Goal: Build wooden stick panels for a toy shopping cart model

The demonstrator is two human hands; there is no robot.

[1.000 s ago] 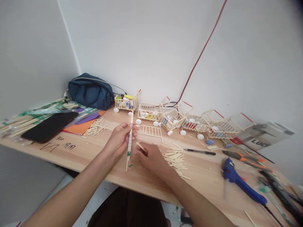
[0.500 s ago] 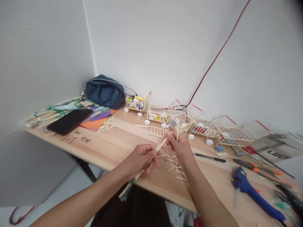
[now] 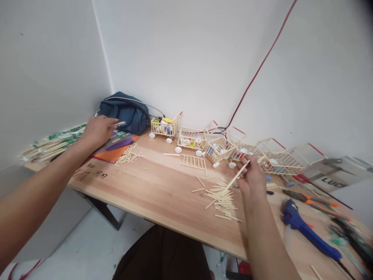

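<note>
Beside the stick carts (image 3: 221,149), right hand (image 3: 252,177) fingers pinch 1 stick (image 3: 234,180); left hand (image 3: 97,132) grips a wrapper (image 3: 116,124) near the bag (image 3: 124,112).

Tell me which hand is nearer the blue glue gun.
Right. The right hand, holding a thin stick, is just left of the glue gun; the left hand is across the table by the blue bag.

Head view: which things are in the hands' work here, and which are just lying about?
In hand:
right hand gripping a wooden stick
left hand holding a clear wrapper
cut sticks below the right hand

Lying about:
blue bag
stick carts
blue glue gun
orange-handled pliers
</note>
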